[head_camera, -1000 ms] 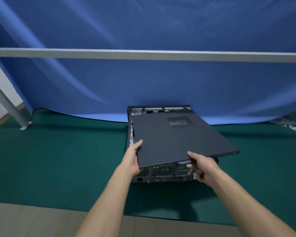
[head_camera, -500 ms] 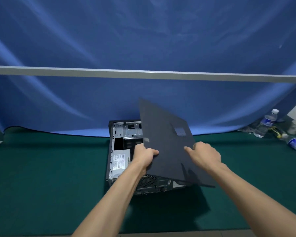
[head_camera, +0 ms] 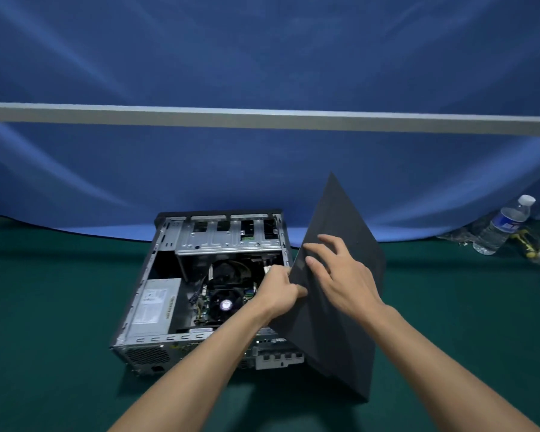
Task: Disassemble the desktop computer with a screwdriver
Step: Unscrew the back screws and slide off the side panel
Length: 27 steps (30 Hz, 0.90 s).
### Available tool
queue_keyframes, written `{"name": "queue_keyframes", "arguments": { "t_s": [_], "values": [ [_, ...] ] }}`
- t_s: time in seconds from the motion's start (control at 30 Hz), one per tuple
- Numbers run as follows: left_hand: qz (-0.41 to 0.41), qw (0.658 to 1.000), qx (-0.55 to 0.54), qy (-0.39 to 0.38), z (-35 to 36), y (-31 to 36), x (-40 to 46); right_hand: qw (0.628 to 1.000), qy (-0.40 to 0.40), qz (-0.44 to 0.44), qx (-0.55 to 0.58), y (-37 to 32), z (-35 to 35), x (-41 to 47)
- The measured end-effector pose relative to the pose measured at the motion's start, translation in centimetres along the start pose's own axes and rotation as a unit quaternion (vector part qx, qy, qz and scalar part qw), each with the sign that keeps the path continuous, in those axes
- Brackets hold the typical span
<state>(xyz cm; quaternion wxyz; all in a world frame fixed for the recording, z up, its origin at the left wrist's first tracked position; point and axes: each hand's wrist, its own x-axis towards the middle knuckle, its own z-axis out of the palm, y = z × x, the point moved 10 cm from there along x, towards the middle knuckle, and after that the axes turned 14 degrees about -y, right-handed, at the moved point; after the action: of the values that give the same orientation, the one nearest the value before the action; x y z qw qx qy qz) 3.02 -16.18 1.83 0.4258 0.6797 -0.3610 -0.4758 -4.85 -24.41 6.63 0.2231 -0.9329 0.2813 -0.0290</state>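
The desktop computer case (head_camera: 156, 294) lies on its side on the green mat, its inside open to view: a CPU fan (head_camera: 226, 304), a silver power supply (head_camera: 155, 307) and a metal drive cage (head_camera: 228, 235). The dark side panel (head_camera: 340, 322) stands almost on edge to the right of the case, tilted. My left hand (head_camera: 278, 293) grips the panel's left edge. My right hand (head_camera: 337, 275) lies on the panel's outer face with fingers spread. No screwdriver is in view.
A green mat (head_camera: 60, 307) covers the surface, with a blue cloth (head_camera: 262, 73) hung behind it and a grey bar (head_camera: 262, 116) across. At the far right lie a water bottle (head_camera: 502, 226) and some yellow-and-black items (head_camera: 526, 241).
The side panel has come off the case and swung up to the right, from lying flat to nearly upright. The case interior is now exposed. The view has shifted right.
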Motion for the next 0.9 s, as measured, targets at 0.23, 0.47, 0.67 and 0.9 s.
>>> {"name": "queue_keyframes", "arguments": {
  "t_s": [0.23,0.47,0.67,0.9],
  "values": [
    [-0.051,0.999,0.003,-0.014,1.7,-0.5,4.0,0.999,-0.016,-0.037,0.03,4.5,0.5,4.2],
    [-0.068,0.997,0.011,0.042,1.0,-0.5,5.0,0.995,-0.062,-0.074,0.011,3.6,1.4,8.4],
    [-0.066,0.988,-0.094,0.099,0.1,-1.0,4.4,0.995,-0.051,-0.085,-0.018,3.1,1.5,9.6],
    [-0.134,0.966,0.107,0.191,-3.1,-3.9,5.0,0.981,-0.148,-0.093,-0.084,5.0,7.1,6.4]
  ]
}}
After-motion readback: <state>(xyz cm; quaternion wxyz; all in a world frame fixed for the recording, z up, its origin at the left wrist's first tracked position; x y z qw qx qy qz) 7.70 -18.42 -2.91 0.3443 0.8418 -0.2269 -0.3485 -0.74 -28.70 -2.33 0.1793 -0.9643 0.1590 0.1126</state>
